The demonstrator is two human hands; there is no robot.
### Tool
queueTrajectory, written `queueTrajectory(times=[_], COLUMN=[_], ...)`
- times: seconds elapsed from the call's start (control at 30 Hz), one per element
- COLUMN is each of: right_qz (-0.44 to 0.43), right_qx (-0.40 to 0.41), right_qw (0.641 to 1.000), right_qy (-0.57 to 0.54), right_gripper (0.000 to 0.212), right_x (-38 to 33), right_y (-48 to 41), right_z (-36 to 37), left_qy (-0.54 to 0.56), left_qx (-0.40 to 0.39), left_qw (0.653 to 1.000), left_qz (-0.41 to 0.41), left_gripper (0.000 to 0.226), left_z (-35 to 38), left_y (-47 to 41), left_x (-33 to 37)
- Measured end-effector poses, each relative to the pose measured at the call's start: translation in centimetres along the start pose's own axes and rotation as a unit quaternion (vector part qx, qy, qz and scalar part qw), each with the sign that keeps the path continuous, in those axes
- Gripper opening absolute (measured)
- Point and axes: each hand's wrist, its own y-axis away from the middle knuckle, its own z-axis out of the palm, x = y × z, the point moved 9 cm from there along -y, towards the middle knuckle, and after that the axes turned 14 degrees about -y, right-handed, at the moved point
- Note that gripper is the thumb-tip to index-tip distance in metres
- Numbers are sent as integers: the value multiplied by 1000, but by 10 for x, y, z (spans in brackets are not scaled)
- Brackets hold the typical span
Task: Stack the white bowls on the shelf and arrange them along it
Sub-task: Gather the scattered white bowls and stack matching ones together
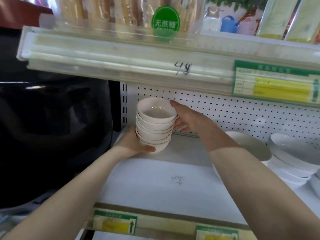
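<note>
Holding entry, both hands on the load.

Shelf [173, 179]: white, flat, with a perforated back panel [242, 115] behind it. Another shelf overhangs close above, so headroom looks limited.

Wide dishes [294, 153]: larger white ones, piled at the right end of the shelf, well apart from the work.

Stack of bowls [154, 125]: small white bowls nested one in another, at the rear left corner of the shelf, near the back panel. Long axis runs roughly upright. The mouths open upward and are tipped a little toward the camera, so the inside of the top bowl shows. Whether the bottom bowl sits on the shelf or hangs just above it cannot be told.

Left hand [135, 142]: cups the base of the stack from the left, thumb curled across the front of the lowest bowl.

Right hand [187, 118]: clamps the upper part of the stack from the right, thumb at the rim of the top bowl, fingers curled against the side lower down.

Handling judgement: glazed ware, rigid, smooth, likely slippery and easy to chip. As a stack, probably fairly heavy for its footprint. Nested bowls can slide on each other if the column leans. The best hold looks like the present one: one hand carrying the weight at the base, the other steadying the top. Keep the axis upright when setting down, and mind the shelf overhead.
</note>
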Motion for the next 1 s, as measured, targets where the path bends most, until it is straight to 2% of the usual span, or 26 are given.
queueTrajectory(times=[0.1, 0.23, 0.37, 0.57, 0.7, 0.77, 0.87, 1.0], right_qz=[1, 5, 4, 8, -4, -12, -31, -113], right_qx=[15, 19, 24, 39, 56, 57, 57, 57], right_qw=[1000, 1000, 1000, 999, 998, 998, 996, 978], right_qy=[1, 7, 16, 15, 4, -11, -65, -163], right_gripper=[54, 64, 60, 61, 53, 53, 62, 59], right_x=[5, 15, 23, 36, 38, 39, 42, 43], right_y=[17, 47, 78, 118, 134, 138, 135, 127], right_z=[-3, -6, -9, -16, -19, -19, -16, -16], left_qy=[-6, -30, -21, -29, -15, -2, 17, 38], left_qx=[-6, 13, -32, -42, -48, -51, -47, -58], left_qw=[1000, 999, 999, 998, 998, 998, 998, 997], left_qz=[0, 16, 18, 23, 24, 28, 22, 45], left_gripper=[73, 71, 79, 80, 63, 62, 72, 93], left_z=[1, -3, 5, 9, 12, 14, 15, 22], left_y=[19, 47, 72, 108, 119, 122, 121, 117], left_x=[7, 24, 31, 46, 48, 48, 42, 47])
